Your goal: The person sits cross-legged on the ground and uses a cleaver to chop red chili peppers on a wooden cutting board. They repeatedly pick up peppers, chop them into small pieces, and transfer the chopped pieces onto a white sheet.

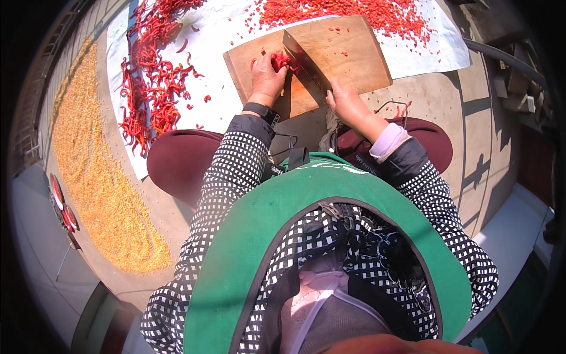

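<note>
On a wooden cutting board (353, 57) in front of me, my left hand (267, 78) grips a small bunch of red chili peppers (279, 60). The fingertips press them down on the left half of the board. My right hand (347, 105) is closed around the handle of a cleaver (304, 57). Its broad blade points away from me, upright on edge just right of the bunch. The handle is mostly hidden by my fingers. A few cut pepper bits lie on the far part of the board.
Whole red chili peppers (154, 88) are strewn over a white sheet (208, 53) to the left. Chopped red pepper (336, 11) covers the sheet beyond the board. Yellow grain (101, 190) is spread on the concrete floor (442, 97) farther left. A curved dark pipe (504, 59) runs at right.
</note>
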A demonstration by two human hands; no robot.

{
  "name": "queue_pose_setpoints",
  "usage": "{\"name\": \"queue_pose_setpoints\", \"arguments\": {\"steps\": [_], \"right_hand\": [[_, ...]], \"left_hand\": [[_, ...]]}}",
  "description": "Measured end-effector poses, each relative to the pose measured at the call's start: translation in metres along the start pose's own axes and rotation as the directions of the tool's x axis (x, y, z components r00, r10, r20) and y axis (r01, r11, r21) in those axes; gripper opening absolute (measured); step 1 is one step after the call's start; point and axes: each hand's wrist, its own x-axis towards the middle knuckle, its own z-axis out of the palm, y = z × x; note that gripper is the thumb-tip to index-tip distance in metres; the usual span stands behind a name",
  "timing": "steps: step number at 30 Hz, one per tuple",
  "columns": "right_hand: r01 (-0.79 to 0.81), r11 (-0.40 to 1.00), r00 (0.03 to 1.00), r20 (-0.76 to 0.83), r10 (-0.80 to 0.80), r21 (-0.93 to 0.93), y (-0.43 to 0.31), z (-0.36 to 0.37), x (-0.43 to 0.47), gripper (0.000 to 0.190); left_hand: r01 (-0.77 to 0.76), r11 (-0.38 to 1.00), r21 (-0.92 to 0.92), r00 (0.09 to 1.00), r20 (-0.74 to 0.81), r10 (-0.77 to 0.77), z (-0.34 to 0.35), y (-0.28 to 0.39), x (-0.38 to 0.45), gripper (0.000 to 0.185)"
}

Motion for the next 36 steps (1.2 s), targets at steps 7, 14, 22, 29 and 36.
{"name": "queue_pose_setpoints", "arguments": {"steps": [7,14,22,29,36], "right_hand": [[-0.057,0.980,0.998,-0.022,0.062,0.193,-0.010,0.005,-0.014,0.023],[-0.071,0.985,0.997,0.012,0.070,0.156,-0.014,-0.001,-0.011,0.024],[0.056,0.998,0.995,-0.088,-0.053,0.023,-0.021,-0.025,-0.007,0.022],[0.137,0.985,0.989,0.067,-0.131,-0.109,-0.019,-0.024,-0.001,0.023],[0.048,0.989,0.964,0.267,-0.010,-0.138,-0.022,-0.037,0.004,0.020]], "left_hand": [[-0.122,0.992,-0.012,0.989,0.086,0.123,-0.004,0.006,-0.009,0.043],[-0.303,0.916,0.264,0.953,0.106,0.285,0.011,0.013,-0.026,0.062],[-0.312,0.919,0.242,0.949,0.128,0.289,0.023,-0.003,-0.025,0.043],[-0.441,0.888,0.129,0.893,-0.030,0.448,0.016,-0.001,-0.034,0.026],[-0.455,0.890,0.027,0.890,0.032,0.454,0.013,-0.003,-0.040,0.019]]}}
